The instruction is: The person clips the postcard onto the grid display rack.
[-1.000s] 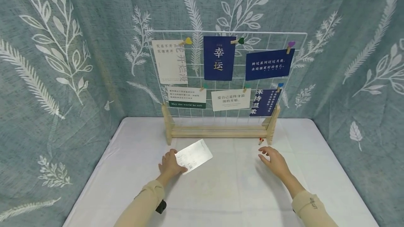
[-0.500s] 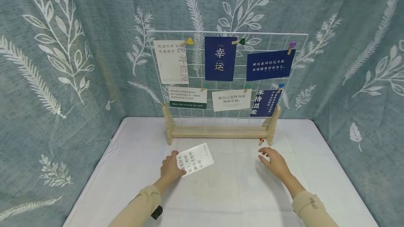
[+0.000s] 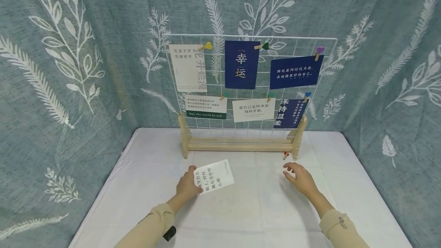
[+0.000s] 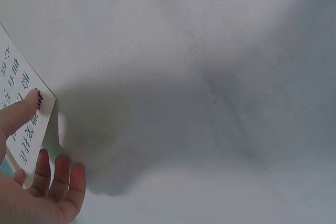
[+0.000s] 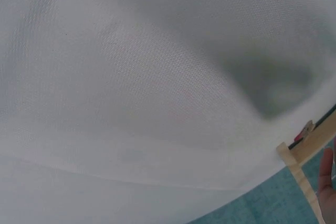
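My left hand (image 3: 187,183) pinches the left end of a white card (image 3: 220,176) printed with dark Chinese characters, held over the white table. In the left wrist view the thumb presses the printed face of the card (image 4: 21,85), and several fingertips (image 4: 77,174) show beyond its edge. My right hand (image 3: 300,177) hovers over the table at the right with loosely bent fingers and nothing in them. Just beyond it, a small wooden clip with a red top (image 3: 286,155) lies by the rack's right foot. Only part of this hand (image 5: 328,182) shows in the right wrist view.
A white wire grid rack (image 3: 251,35) on a wooden stand (image 3: 239,147) stands at the back of the table (image 3: 241,217). Several cards hang on it from coloured clips, among them a blue card (image 3: 240,77) and a cream card (image 3: 187,74). Patterned curtains (image 3: 113,30) surround the table.
The card has tilted and moved slightly nearer; its glare is gone and the characters now read clearly. My left hand shifted a little with it. The right hand barely moved.
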Available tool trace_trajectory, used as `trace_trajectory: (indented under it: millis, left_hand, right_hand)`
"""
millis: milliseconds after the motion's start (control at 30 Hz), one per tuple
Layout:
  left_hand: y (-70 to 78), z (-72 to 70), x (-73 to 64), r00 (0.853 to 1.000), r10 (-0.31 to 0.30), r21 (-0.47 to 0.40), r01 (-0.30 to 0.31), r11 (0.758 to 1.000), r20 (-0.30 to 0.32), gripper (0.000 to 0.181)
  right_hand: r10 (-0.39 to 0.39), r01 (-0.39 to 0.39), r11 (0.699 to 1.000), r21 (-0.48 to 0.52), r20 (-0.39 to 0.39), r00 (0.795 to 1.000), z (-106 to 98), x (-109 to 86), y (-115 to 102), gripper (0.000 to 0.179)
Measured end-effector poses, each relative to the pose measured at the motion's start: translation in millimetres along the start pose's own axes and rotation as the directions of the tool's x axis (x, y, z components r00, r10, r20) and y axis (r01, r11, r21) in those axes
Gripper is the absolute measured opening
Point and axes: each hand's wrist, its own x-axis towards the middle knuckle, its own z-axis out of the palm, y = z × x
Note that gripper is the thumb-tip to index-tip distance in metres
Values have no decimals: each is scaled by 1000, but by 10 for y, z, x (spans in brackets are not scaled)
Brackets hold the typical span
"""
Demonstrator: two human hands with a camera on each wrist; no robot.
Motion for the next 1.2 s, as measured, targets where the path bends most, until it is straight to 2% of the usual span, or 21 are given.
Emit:
trace_trajectory:
  millis: [267,500,667,867,967,1100,1200]
  left_hand:
    - [-65,-67,11,994,67,-115,-57,992,92,85]
    - [-104,-103,28,983,39,-217,2,976,181,85]
    - [-94,-95,8,979,58,-236,-11,972,195,85]
    - [-73,-64,-15,967,82,-341,5,940,240,83]
    - [-55,-49,-35,958,101,-364,3,931,267,80]
    - [-48,-21,-44,947,153,-409,-26,912,281,79]
    - [-44,-16,-41,938,182,-458,-28,888,294,80]
  right_hand:
    - [28,-28,1000,0,39,999,-15,-34,23,17]
    - [40,-40,999,-8,56,998,-1,-56,62,17]
    - [43,-42,999,-15,64,997,8,-69,74,16]
    - [51,-50,999,-8,85,995,1,-65,74,17]
    - [65,-64,998,-12,101,993,-1,-59,91,18]
    - [88,-88,996,-7,118,989,-6,-48,120,19]
    - [103,-105,994,5,122,987,-4,-42,142,19]
